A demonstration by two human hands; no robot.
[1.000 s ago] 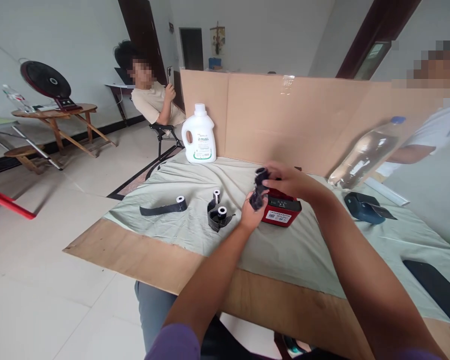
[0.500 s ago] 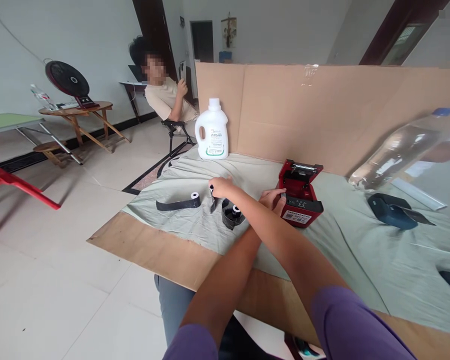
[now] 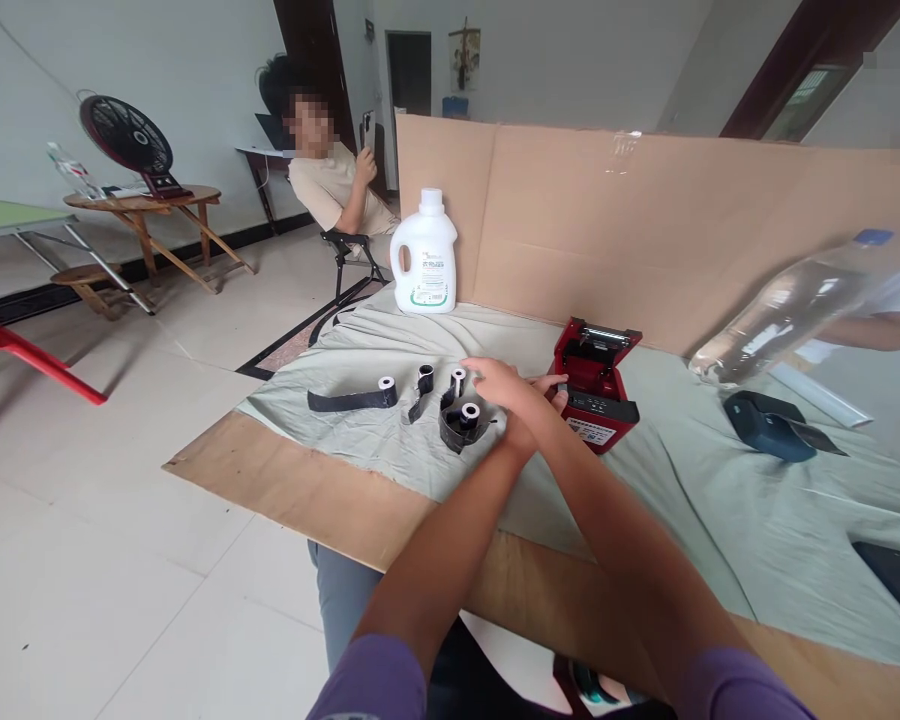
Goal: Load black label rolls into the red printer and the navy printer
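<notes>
My arms cross, the right over the left. My left hand (image 3: 553, 384) grips the left side of a small red printer (image 3: 601, 408) whose lid stands raised; my right wrist hides part of that hand. My right hand (image 3: 496, 384) is over the cloth with fingers apart and nothing in them. Just left of its fingertips is a small upright roll with a white core (image 3: 458, 381). A black roll (image 3: 425, 374) with a short loose tail stands further left. Nearer me is a roll with a curled black strip (image 3: 465, 425). A roll with a long flat strip (image 3: 352, 398) lies leftmost.
A white jug (image 3: 426, 262) stands at the back by a cardboard panel (image 3: 555, 220). To the right are a large plastic bottle (image 3: 780, 310), a dark blue device (image 3: 771, 428) and a black object (image 3: 896, 575). A person (image 3: 334, 185) sits behind, holding a phone.
My right hand has let go of the black roll, which now stands on the cloth, and has moved right. My left hand stays at the printer. The view has shifted slightly.
</notes>
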